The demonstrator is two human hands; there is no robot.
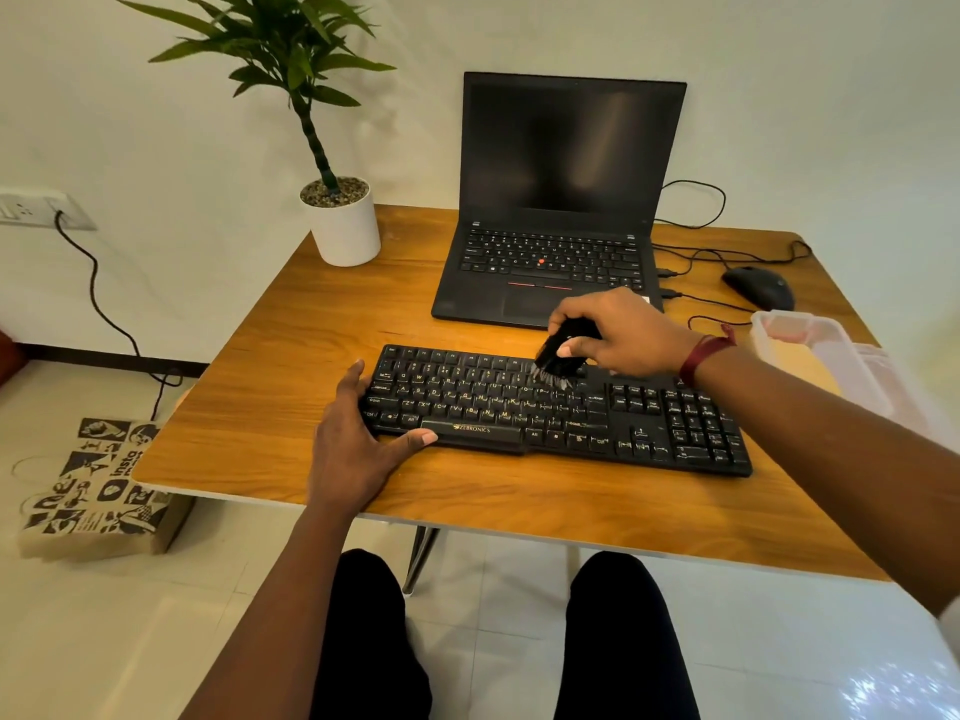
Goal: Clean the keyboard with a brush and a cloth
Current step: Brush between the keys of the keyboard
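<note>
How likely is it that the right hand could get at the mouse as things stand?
Probably yes: only bare table and thin cables lie between the right hand and the mouse. But it grips the brush, so it would need freeing first.

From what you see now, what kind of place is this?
Probably a home or small-office work desk: an open laptop and a wired mouse stand on a wooden table, with a potted plant at its corner.

forearms (291,589): bare | right wrist: dark-red thread band (701,356) | legs: black trousers (623,641) | sleeve edge (953,623): possibly white
</note>
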